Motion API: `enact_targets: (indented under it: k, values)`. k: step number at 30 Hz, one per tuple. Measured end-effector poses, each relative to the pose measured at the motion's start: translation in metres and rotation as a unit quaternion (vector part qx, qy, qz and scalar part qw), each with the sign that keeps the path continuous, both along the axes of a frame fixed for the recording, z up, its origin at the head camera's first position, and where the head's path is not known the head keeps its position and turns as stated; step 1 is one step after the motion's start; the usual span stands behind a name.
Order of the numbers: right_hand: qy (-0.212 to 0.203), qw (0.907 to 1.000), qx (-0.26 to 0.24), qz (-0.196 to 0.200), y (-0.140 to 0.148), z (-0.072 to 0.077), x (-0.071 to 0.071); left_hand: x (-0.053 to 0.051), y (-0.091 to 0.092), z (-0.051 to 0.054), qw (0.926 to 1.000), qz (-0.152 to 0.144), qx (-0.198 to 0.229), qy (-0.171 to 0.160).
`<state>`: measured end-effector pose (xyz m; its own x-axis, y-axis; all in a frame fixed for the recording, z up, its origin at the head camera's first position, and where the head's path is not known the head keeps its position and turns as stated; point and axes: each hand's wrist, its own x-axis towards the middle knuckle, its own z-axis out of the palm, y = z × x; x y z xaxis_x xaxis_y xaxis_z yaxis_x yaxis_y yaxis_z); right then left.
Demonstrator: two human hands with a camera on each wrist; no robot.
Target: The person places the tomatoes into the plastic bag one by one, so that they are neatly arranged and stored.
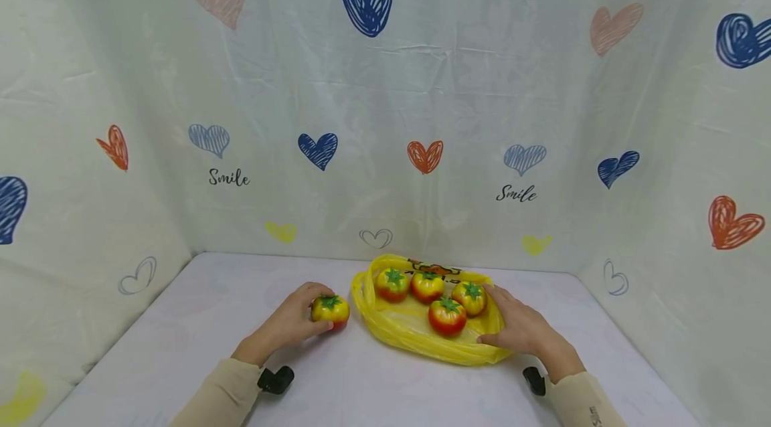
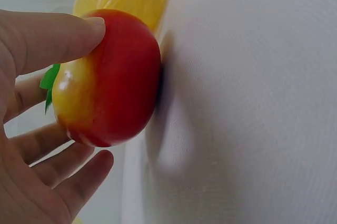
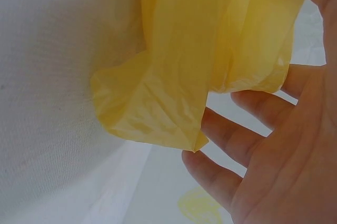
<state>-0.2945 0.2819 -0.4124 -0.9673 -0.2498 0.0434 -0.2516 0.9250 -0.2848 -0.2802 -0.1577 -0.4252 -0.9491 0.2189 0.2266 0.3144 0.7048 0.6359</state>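
Note:
In the head view my left hand (image 1: 295,316) holds a red and yellow tomato (image 1: 331,307) with a green leafy top, left of a yellow plastic bag (image 1: 415,341). The left wrist view shows the thumb on one side of this tomato (image 2: 124,79) and fingers on the other, its base at or just above the table. My right hand (image 1: 523,326) spreads around the bag's right end, thumb at the near rim. Seen from the right wrist, its fairly straight fingers touch the outside of the bag (image 3: 179,76); the thumb is mostly hidden.
Several similar tomatoes, one at the front (image 1: 448,317), sit inside the bag, which lies with its mouth spread wide. The white table (image 1: 199,320) is bordered by a pale curtain (image 1: 367,92) printed with hearts at the back and sides.

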Motion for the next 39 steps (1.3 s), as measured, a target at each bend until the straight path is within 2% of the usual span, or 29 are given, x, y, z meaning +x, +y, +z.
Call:
enact_targets:
  k: [3, 10, 23, 39]
  values:
    - [0.002, 1.0000, 0.001, 0.001, 0.0002, 0.0000, -0.0003, -0.0005, 0.0016, -0.0007, 1.0000, -0.002, 0.007, -0.002]
    - [0.001, 1.0000, 0.004, 0.001, 0.0007, 0.0004, -0.0013, -0.0007, 0.0034, -0.0016, 0.9999, -0.012, -0.005, 0.010]
    - [0.001, 1.0000, 0.000, 0.002, 0.0011, 0.0008, -0.0003, 0.0014, 0.0058, 0.0003, 0.9998, 0.005, 0.010, -0.014]
    - [-0.002, 1.0000, -0.006, -0.001, 0.0008, -0.0006, 0.0000, 0.0020, 0.0059, -0.0008, 0.9999, 0.007, 0.008, -0.011]
